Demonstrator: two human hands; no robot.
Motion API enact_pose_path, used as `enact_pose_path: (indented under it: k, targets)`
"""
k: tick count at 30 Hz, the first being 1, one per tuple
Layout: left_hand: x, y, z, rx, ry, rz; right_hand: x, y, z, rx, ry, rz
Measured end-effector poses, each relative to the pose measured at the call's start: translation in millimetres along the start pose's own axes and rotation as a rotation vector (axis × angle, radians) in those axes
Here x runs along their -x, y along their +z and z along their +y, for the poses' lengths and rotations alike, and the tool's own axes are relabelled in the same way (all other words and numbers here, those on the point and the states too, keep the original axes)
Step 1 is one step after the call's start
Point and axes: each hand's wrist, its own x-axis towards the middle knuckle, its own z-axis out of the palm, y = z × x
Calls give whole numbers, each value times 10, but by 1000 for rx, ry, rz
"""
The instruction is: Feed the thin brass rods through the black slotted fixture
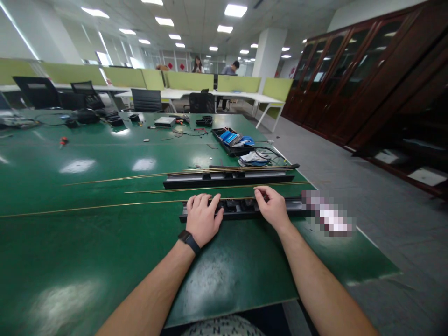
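In front of me on the green table lies a long black channel rail (240, 215) with small dark fittings inside. My left hand (203, 217) is laid across its left part, fingers apart, touching the rail's top. A long thin brass-coloured rod (94, 206) comes in from the left edge, passes by my left fingertips and follows the rail's far side. My right hand (271, 205) is closed in a pinch over the rail's right part, at what looks like the rod's end; its fingertips partly hide it. A wristband (189, 241) circles my left wrist.
A second black rail (229, 181) lies parallel behind, with several thin rods (122, 178) across it. Further back are a black tray (233, 144) with blue ribbon-like pieces, gloves (254, 158) and cables. A pixelated object (329, 214) sits at right, near the table edge. Two people are far off.
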Motion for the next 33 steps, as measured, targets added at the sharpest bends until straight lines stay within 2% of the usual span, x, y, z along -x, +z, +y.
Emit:
enact_pose_path:
  k: [18,33]
  targets:
    - [5,29,-28,-25,11,4,23,-3,13,-68,70,-142]
    - [4,16,-22,-26,16,5,-13,-4,35,69,34,-205]
